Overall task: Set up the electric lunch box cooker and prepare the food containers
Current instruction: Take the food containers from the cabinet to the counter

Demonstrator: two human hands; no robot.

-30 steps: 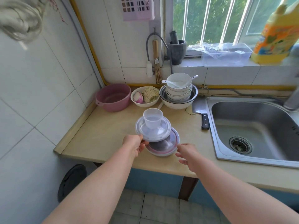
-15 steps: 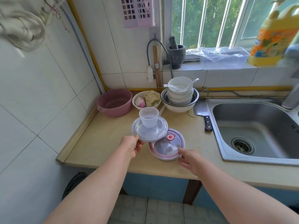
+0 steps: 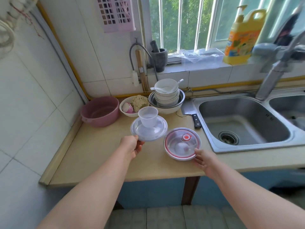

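Observation:
My left hand [image 3: 132, 146] grips the near rim of a clear plastic lid [image 3: 149, 129] held just above the counter, with a small clear measuring cup [image 3: 148, 117] standing upright on it. To its right a steel container with a red-rimmed clear lid and red valve [image 3: 182, 143] rests on the beige counter [image 3: 92, 154]. My right hand [image 3: 203, 160] touches that container's near right edge with fingers spread, holding nothing.
A pink basin [image 3: 100, 111], a bowl of food [image 3: 134, 104] and stacked bowls with spoons [image 3: 166, 96] stand at the back. A cleaver [image 3: 191, 113] lies beside the steel sink [image 3: 244, 119]. A detergent bottle [image 3: 243, 35] and a mortar [image 3: 158, 57] are on the sill.
My left hand lifted the clear lid with the cup off the red-rimmed container and carried it left. The red-rimmed lid now shows fully. My right hand stayed at its edge.

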